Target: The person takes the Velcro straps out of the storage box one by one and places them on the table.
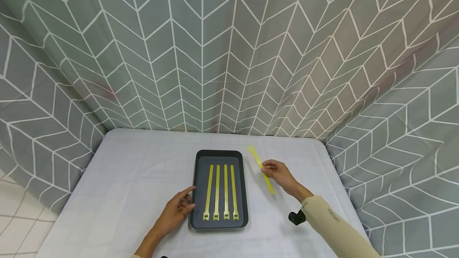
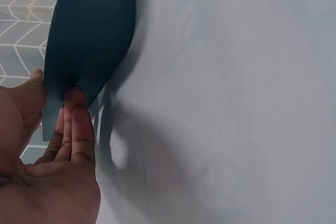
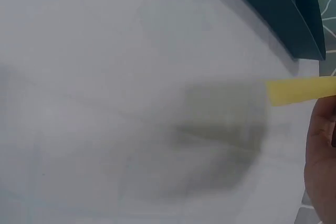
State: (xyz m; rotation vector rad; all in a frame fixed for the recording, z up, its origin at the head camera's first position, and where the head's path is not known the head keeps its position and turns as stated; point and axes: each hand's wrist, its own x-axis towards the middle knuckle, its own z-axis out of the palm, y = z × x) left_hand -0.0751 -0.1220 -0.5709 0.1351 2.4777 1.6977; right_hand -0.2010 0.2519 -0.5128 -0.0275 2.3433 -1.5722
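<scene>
A dark grey rectangular tray (image 1: 245, 194) lies on the table with several yellow straps (image 1: 216, 190) side by side in it, their slotted heads toward the near end. My left hand (image 1: 173, 214) holds the tray's left side. In the left wrist view its fingertips (image 2: 76, 98) press the outer wall, with the thumb at the rim. Right of the tray, my right hand (image 1: 281, 174) pinches another yellow strap (image 1: 255, 155) near its middle, slanted above the table. The right wrist view shows one flat end of the strap (image 3: 294, 92) beside the tray's corner.
A white cloth covers the table (image 1: 136, 162). Grey curtains (image 1: 215, 51) with a white chevron pattern rise behind it and along both sides. A small black device (image 1: 297, 217) is at the right wrist, by the beige sleeve (image 1: 335, 226).
</scene>
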